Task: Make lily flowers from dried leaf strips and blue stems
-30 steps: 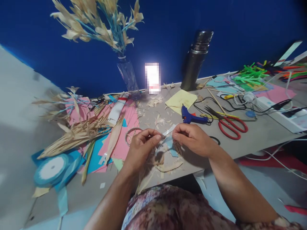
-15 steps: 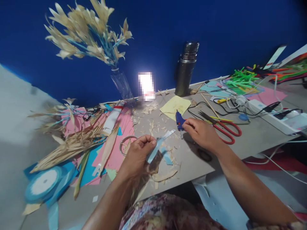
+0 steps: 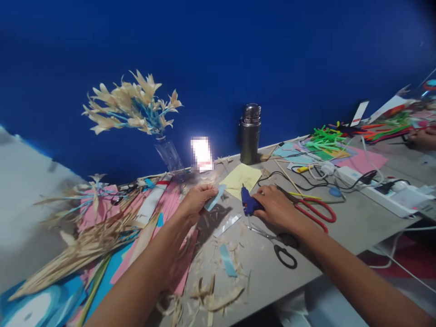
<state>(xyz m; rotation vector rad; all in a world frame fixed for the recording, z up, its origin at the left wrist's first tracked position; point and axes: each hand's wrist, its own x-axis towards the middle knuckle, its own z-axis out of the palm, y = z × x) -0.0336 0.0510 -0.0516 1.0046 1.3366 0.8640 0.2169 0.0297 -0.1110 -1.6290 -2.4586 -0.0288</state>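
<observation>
My left hand (image 3: 200, 198) pinches a short strip of light blue ribbon (image 3: 215, 198) between thumb and fingers, held up over the table left of the yellow paper. My right hand (image 3: 276, 205) is closed around the handle of a blue glue gun (image 3: 248, 204). The gun's nozzle points away, at the front edge of the yellow paper (image 3: 236, 180). Just below the gun lie small scissors with black handles (image 3: 286, 258), partly under my right wrist. Another piece of blue ribbon (image 3: 228, 260) and a pale shiny strip (image 3: 227, 226) rest on the table.
Red-handled scissors (image 3: 318, 210) and a power strip (image 3: 374, 190) with cords lie to the right. Behind stand a thermos (image 3: 250, 136) and a clear vase (image 3: 169, 156) of husk flowers. Dried husks (image 3: 85, 240) and pink paper cover the left. Another person's hand (image 3: 424, 137) shows far right.
My left hand has moved forward with the blue ribbon strip, nearer the yellow paper. My right hand stays on the glue gun. The view has tilted up.
</observation>
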